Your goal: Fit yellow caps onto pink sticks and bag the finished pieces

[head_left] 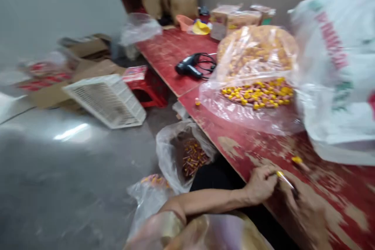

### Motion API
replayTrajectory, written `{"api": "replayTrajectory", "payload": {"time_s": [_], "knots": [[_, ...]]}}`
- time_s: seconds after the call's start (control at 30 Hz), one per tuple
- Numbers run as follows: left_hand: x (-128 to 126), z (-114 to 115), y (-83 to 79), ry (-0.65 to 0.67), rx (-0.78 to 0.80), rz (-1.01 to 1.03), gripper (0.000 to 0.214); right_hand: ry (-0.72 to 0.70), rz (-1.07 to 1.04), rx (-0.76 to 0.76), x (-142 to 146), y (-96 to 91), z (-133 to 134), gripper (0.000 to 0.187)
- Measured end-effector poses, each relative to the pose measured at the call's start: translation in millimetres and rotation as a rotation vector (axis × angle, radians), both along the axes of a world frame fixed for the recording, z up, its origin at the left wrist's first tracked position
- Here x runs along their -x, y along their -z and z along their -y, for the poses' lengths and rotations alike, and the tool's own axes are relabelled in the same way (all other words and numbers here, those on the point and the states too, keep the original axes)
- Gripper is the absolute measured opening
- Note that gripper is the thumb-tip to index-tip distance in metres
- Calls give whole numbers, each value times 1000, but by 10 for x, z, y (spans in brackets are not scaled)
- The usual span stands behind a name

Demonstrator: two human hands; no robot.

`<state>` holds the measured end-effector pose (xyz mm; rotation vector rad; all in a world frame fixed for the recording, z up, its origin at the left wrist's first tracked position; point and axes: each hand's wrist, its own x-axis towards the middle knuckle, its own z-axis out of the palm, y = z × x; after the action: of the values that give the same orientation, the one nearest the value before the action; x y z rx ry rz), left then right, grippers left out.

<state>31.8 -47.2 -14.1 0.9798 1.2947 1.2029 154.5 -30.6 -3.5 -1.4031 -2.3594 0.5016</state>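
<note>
My left hand [261, 186] is closed in a pinch at the table's near edge; what its fingertips hold is hidden. Just to its right, my right hand [309, 207], blurred by motion, grips a slim shiny piece with a yellow end [285, 181]. That yellow end sits close to the left fingertips; I cannot tell if they touch. A loose yellow-capped piece with a pinkish body [299, 162] lies on the worn red table [211, 117] beyond the right hand. Farther back, an open clear bag [254, 54] spills many similar yellow-capped pieces [263, 93].
A large white sack [336, 66] stands at the right. A black heat gun or dryer with its cord [190, 65] lies mid-table. Below the edge are a lined bin [170, 144] of pieces, a white crate [108, 99], a red stool [152, 90] and cardboard [90, 49].
</note>
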Motion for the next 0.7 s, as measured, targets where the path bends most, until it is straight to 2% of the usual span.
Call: {"api": "replayTrajectory", "payload": {"time_s": [0.1,0.2,0.27,0.33,0.4,0.47,0.53,0.63,0.7], "knots": [[53,-14,-52,121,-47,-59,36,176,36,0,-223,-42,126,41],[59,-44,-65,327,-102,-300,32,214,119,118,-279,-117,17,40],[86,-97,-90,406,-164,-458,28,209,333,184,-265,-200,-106,34],[172,-202,-136,346,-220,-555,25,180,584,201,-196,-289,-209,29],[335,-379,-200,175,-259,-620,23,108,716,206,-83,-362,-270,25],[570,-636,-268,-11,-272,-710,20,30,719,222,27,-405,-294,21],[839,-955,-326,-143,-242,-868,19,-2,685,230,80,-415,-296,21],[1191,-1467,-375,-221,-128,-1189,21,-21,605,214,38,-363,-283,22],[1331,-1773,-380,-214,-114,-1267,21,-39,492,160,-12,-285,-278,24]]}}
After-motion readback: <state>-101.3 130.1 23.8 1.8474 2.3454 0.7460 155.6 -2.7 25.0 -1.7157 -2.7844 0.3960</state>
